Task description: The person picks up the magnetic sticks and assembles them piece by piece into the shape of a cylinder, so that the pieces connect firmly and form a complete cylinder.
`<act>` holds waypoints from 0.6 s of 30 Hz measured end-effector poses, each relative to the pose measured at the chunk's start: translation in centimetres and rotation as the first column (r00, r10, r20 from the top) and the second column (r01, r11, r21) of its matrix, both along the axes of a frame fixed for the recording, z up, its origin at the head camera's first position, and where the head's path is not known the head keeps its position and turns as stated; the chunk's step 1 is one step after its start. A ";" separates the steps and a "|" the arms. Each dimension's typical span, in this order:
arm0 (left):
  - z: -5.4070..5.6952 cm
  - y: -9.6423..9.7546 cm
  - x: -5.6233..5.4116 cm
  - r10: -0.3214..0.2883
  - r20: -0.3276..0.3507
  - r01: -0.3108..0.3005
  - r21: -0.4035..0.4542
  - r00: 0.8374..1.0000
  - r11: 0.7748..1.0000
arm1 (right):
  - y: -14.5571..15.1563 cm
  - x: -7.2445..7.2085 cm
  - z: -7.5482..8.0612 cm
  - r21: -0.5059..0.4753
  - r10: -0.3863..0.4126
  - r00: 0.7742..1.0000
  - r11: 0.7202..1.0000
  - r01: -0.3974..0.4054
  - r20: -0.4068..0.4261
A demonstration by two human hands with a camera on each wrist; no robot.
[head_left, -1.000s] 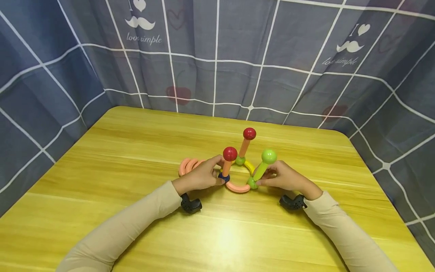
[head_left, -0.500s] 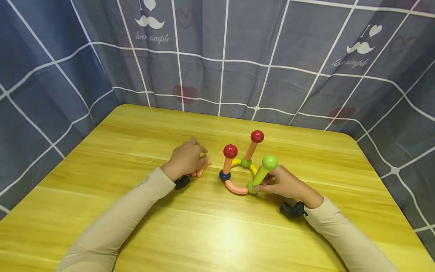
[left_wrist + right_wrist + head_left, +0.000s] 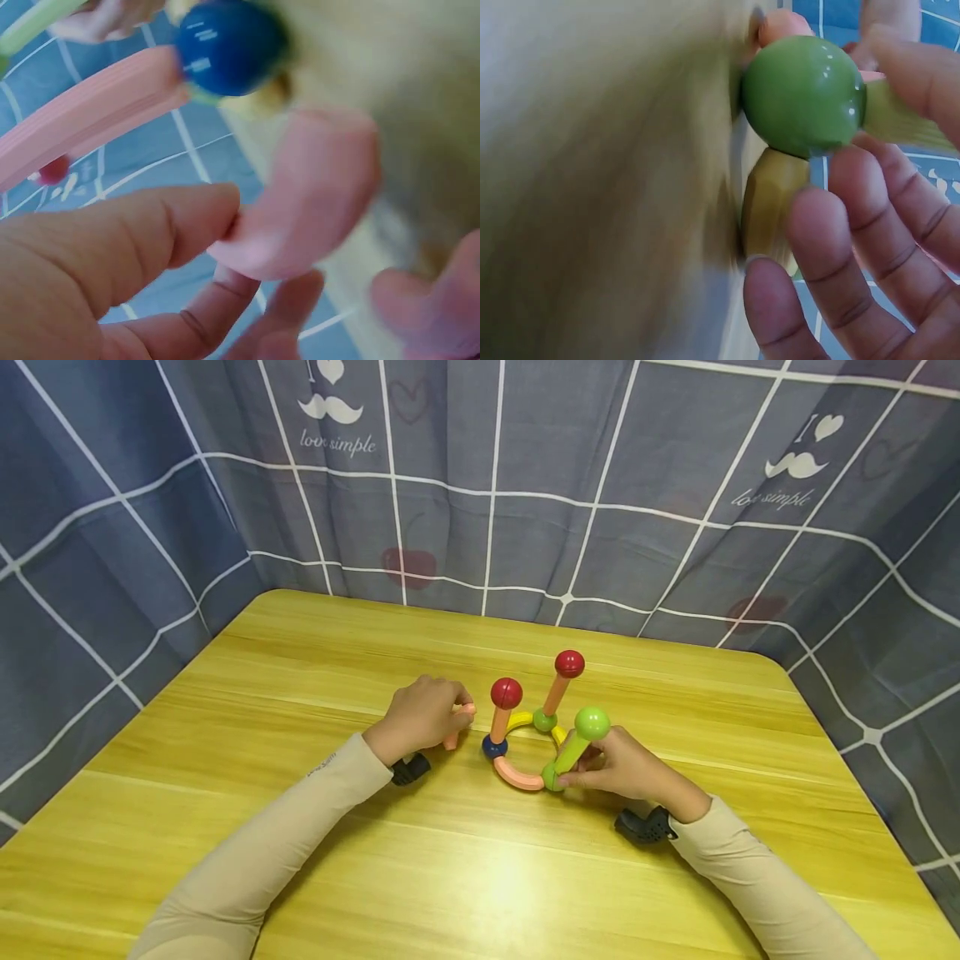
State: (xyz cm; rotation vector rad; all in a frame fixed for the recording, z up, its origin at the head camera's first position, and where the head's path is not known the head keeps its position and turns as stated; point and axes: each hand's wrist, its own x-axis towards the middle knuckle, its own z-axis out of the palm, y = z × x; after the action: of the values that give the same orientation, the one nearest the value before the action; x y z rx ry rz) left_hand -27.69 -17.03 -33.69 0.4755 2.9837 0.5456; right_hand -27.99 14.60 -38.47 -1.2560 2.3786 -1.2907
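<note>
My left hand (image 3: 429, 714) pinches a curved salmon-pink rod (image 3: 300, 202) by one end, thumb on one side and fingers on the other. Its free end points toward the blue ball (image 3: 494, 747) of a ring made of balls and curved rods. At the ring's near right, my right hand (image 3: 621, 764) grips around the joint between a green ball (image 3: 802, 94) and an upright green stick (image 3: 573, 750). The stick tilts to the right and carries a lime ball (image 3: 592, 724) on top. Beside my right fingertips lies a yellow curved rod (image 3: 771, 202).
Two salmon sticks topped with a front red ball (image 3: 507, 693) and a rear red ball (image 3: 570, 664) rise from the ring. A pink curved rod (image 3: 520, 774) forms its front. Other pink pieces (image 3: 442, 307) lie by my left hand. A grey checked curtain (image 3: 450, 485) surrounds the wooden table (image 3: 420, 877).
My left hand let go near the blue ball, went left to the loose curved rods and now comes back right with one. The right hand stays at the green ball.
</note>
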 end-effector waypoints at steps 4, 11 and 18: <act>1.3 -0.6 0.1 -0.010 0.070 0.002 0.114 0.997 0.994 | -0.2 0.0 -0.2 -0.020 0.020 1.000 1.000 -0.020 -0.012; 2.2 -1.5 -0.3 -0.072 0.202 -0.035 0.483 0.977 0.875 | 0.0 -0.1 -0.5 0.003 0.060 0.998 0.998 -0.060 -0.029; 2.6 -1.4 -1.4 -0.157 0.234 -0.088 0.776 0.959 0.624 | 0.6 -0.7 -0.4 0.046 0.114 0.994 0.992 -0.114 0.005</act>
State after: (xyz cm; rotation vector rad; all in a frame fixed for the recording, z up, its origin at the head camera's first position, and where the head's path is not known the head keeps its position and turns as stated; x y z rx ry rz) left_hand -29.07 -18.39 -31.06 0.4334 2.2970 1.7680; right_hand -28.66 15.18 -38.88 -1.3544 2.2852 -1.1966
